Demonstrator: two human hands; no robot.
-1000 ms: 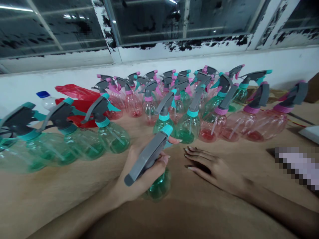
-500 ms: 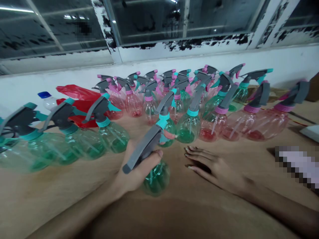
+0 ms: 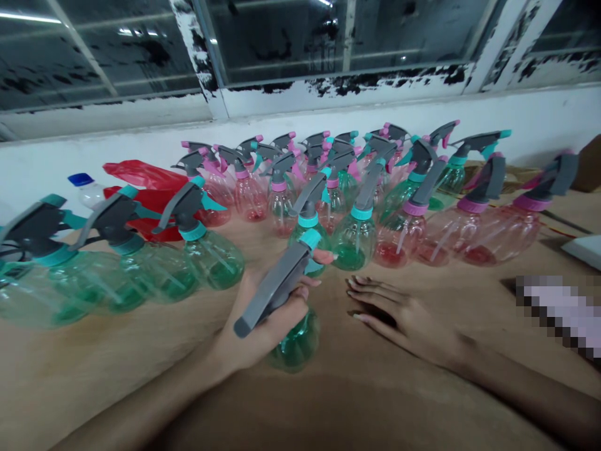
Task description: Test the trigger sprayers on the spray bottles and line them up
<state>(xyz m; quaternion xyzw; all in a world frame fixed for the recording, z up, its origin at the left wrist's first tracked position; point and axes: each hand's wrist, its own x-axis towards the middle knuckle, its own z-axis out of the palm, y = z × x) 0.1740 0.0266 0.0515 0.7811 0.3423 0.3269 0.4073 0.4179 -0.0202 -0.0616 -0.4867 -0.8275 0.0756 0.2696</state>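
Observation:
My left hand point(image 3: 263, 319) is wrapped round the neck of a green spray bottle point(image 3: 298, 341) with a grey and teal spray head. One fingertip is at its teal trigger, and the bottle's base stands on the table point(image 3: 357, 394). The palm and fingers hide the collar. To the right, my right hand point(image 3: 404, 313) rests on the table with its fingers stretched out, holding nothing. Just beyond the hands stand another green spray bottle point(image 3: 352, 244) and a pink spray bottle point(image 3: 399, 235).
Several green spray bottles point(image 3: 213, 257) line the left side, and several pink ones point(image 3: 251, 194) crowd the back near the wall. A red plastic bag point(image 3: 145, 175) and a blue-capped bottle point(image 3: 89, 191) lie at back left. A blurred pale object point(image 3: 563, 313) is at right.
The spray head in my left hand has dipped slightly and shifted a little right, and the fingers at its trigger have moved. My right hand stays in place.

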